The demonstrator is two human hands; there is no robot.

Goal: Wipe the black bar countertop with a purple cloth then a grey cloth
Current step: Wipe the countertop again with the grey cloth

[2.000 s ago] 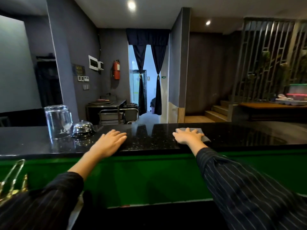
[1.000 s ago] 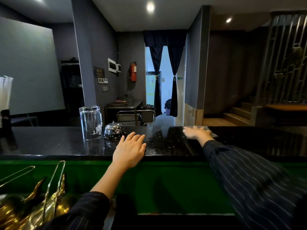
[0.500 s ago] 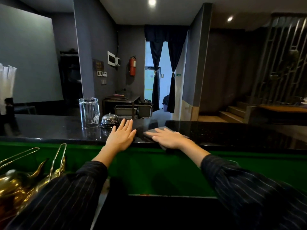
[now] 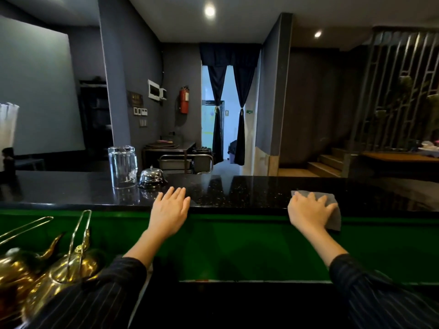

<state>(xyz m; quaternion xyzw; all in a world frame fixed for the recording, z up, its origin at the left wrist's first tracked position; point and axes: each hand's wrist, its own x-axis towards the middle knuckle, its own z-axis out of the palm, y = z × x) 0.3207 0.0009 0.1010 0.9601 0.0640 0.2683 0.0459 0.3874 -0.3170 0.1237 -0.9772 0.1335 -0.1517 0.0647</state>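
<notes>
The black speckled bar countertop (image 4: 237,191) runs across the view above a green front panel. My right hand (image 4: 308,210) presses flat on a grey cloth (image 4: 332,210) at the counter's near edge, right of centre; part of the cloth hangs over the edge. My left hand (image 4: 169,213) rests flat on the near edge at the centre, fingers spread, holding nothing. No purple cloth is in view.
An upturned clear glass (image 4: 122,166) and a silver service bell (image 4: 151,178) stand on the counter just beyond my left hand. Brass teapots (image 4: 47,269) sit below at the lower left. A holder of white straws (image 4: 7,129) stands at the far left.
My right hand has slid the grey cloth to the right along the near edge, from beside my left hand to well right of centre. My left hand has stayed put.
</notes>
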